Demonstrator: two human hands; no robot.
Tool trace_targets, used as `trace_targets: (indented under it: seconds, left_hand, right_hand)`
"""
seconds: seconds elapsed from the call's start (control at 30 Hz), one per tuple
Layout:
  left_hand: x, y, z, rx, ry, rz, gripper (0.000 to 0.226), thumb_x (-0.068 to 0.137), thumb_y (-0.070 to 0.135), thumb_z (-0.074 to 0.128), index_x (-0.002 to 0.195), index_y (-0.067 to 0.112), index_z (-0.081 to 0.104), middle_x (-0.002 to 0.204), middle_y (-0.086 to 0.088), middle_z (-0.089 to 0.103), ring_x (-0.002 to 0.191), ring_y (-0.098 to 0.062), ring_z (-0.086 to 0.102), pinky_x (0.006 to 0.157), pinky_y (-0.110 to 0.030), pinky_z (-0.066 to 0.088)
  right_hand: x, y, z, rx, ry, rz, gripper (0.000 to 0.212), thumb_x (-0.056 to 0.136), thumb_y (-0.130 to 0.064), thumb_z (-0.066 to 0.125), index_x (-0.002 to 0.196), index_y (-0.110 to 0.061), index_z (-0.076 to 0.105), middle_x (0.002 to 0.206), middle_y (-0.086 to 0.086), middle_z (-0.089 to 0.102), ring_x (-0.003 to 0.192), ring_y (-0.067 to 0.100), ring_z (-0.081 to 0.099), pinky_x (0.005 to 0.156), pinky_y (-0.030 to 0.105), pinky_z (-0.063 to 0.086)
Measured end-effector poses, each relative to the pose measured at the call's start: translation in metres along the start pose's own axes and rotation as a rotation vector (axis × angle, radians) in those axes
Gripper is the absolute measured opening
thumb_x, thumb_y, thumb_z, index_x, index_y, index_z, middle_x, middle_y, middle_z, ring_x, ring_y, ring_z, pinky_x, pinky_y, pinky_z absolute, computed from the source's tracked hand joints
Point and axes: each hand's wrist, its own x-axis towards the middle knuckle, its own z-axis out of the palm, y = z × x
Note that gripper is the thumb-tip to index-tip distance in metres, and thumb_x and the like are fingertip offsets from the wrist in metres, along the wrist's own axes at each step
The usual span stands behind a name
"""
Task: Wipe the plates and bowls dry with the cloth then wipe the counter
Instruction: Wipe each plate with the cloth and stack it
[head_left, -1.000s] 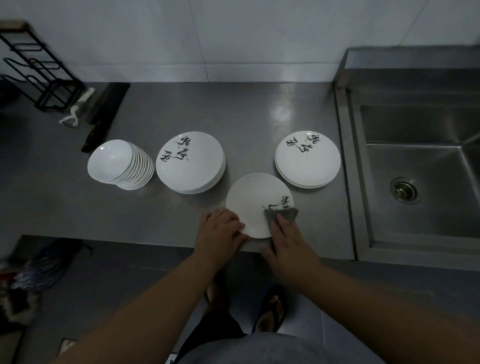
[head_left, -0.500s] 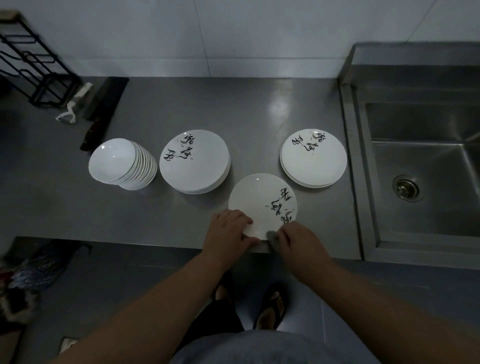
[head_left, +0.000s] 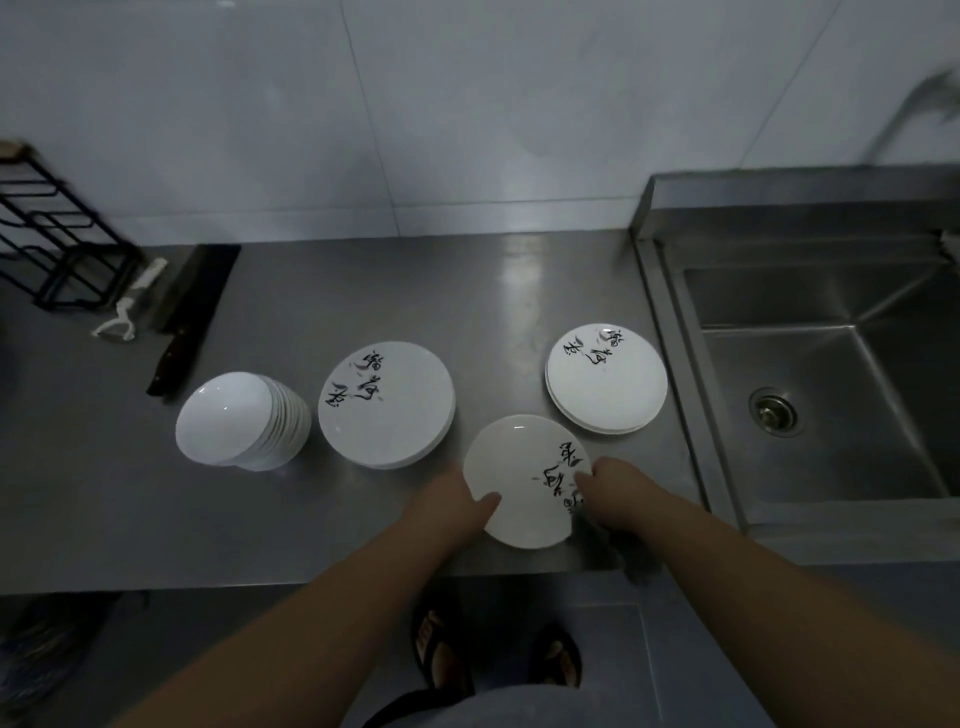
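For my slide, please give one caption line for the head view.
Both hands, left hand and right hand, hold a white plate above the steel counter.

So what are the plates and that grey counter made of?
The plate held in both hands looks like glazed white ceramic, maybe melamine: smooth, glossy, with small light glints and black brush writing. The counter looks like brushed stainless steel: dull grey, with a soft smeared reflection of the light, matching the sink.
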Motion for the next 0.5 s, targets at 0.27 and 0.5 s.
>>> trace_targets:
  seconds: [0.27,0.5]
  left_hand:
    - [-0.017,0.035,-0.043,-0.109,0.077,0.056,0.080,0.086,0.076,0.053,0.138,0.015,0.051,0.130,-0.008,0.066,0.116,-0.028,0.065,0.097,-0.039,0.053]
    - [-0.043,0.105,-0.130,-1.123,0.148,0.163,0.054,0.101,0.055,0.040,0.133,0.012,0.044,0.125,-0.014,0.063,0.112,-0.030,0.066,0.089,-0.046,0.058]
  right_hand:
    - [-0.036,-0.016,-0.038,0.396,0.260,-0.012,0.049,0.109,-0.043,0.032,0.126,-0.004,0.057,0.124,0.023,0.065,0.113,0.037,0.061,0.091,0.038,0.048]
    - [-0.105,-0.065,-0.118,1.031,0.772,-0.385,0.035,0.109,-0.034,0.045,0.089,-0.010,0.060,0.075,-0.005,0.060,0.073,0.011,0.058,0.067,0.023,0.043]
